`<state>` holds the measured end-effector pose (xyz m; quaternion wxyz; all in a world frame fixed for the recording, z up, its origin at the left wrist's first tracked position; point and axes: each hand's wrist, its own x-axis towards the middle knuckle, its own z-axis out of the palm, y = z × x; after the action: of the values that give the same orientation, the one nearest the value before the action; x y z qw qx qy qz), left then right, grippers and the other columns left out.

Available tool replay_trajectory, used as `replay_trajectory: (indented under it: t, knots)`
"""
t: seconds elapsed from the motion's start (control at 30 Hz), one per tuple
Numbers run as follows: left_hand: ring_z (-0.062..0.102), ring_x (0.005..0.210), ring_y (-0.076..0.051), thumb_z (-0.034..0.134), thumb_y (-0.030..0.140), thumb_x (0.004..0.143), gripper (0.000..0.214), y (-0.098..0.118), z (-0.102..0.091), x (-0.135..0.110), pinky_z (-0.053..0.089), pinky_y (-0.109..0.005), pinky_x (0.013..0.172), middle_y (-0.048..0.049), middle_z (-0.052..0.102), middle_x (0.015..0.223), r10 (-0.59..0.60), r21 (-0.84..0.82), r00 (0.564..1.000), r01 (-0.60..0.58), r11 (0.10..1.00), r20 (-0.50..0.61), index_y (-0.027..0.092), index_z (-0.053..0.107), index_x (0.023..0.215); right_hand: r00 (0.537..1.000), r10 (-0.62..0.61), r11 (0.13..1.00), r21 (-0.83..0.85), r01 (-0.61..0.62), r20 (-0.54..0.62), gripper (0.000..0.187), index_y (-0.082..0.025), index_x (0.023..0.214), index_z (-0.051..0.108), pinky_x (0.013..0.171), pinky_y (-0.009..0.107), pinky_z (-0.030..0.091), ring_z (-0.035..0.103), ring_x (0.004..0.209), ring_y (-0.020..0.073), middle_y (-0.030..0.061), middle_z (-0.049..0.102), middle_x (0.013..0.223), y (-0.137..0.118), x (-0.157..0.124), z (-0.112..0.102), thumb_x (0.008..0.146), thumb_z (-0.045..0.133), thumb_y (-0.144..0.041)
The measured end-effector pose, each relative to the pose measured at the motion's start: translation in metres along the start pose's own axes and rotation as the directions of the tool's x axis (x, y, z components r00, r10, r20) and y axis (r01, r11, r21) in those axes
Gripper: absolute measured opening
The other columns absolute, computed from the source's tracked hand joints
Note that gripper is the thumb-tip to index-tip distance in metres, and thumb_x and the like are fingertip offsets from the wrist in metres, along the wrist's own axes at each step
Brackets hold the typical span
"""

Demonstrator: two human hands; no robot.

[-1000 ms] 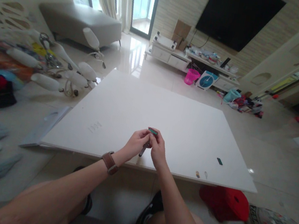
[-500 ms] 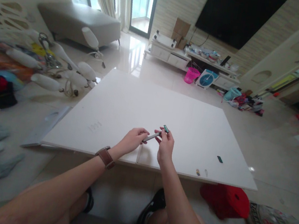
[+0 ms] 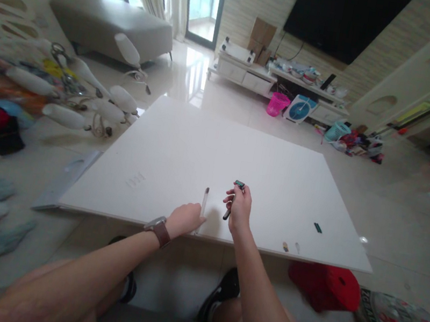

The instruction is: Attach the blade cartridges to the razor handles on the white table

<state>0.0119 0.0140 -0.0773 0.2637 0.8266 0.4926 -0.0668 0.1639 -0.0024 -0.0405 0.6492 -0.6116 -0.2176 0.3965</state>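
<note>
My right hand (image 3: 240, 208) is closed around a razor (image 3: 239, 184) above the white tabletop (image 3: 185, 140). The razor's dark head with a green strip shows above the fingers, and its black handle end points down below them. My left hand (image 3: 185, 217), with a brown-strapped watch on the wrist, is low at the table's near edge. Its fingers are closed at the lower end of a thin pale stick (image 3: 205, 201) with a dark tip, which points away from me. The stick's exact kind is unclear.
On the tabletop are a dark green strip (image 3: 317, 228), a small brownish piece (image 3: 285, 246), a small clear piece (image 3: 297, 247) and several faint clear strips (image 3: 136, 180). A red stool (image 3: 337, 289) and a printed bag (image 3: 386, 319) stand right; lamp arms (image 3: 97, 104) extend left.
My hands have parted. The left moved down toward the near edge with the pale stick turned upward in view. My right hand has turned the razor, so its black handle end now points down.
</note>
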Motion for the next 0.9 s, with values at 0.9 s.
replay_trajectory:
  t: [0.9]
  knots:
    - [0.071, 0.091, -0.031, 0.045, 0.037, 0.089, 0.033, 0.012, -0.018, 0.012, 0.05, -0.036, 0.074, -0.0199, 0.074, 0.099, -0.032, -0.092, 0.998, 0.028, 0.995, -0.047, 0.014, 0.068, 0.093, 0.996, 0.027, 0.996, 0.081, -0.034, 0.085, 0.021, -0.02, 0.096, 0.062, 0.044, 0.019, 0.039, 0.057, 0.049, 0.0094, -0.0041, 0.06, 0.065, -0.012, -0.005, 0.001, 0.081, 0.053, -0.03]
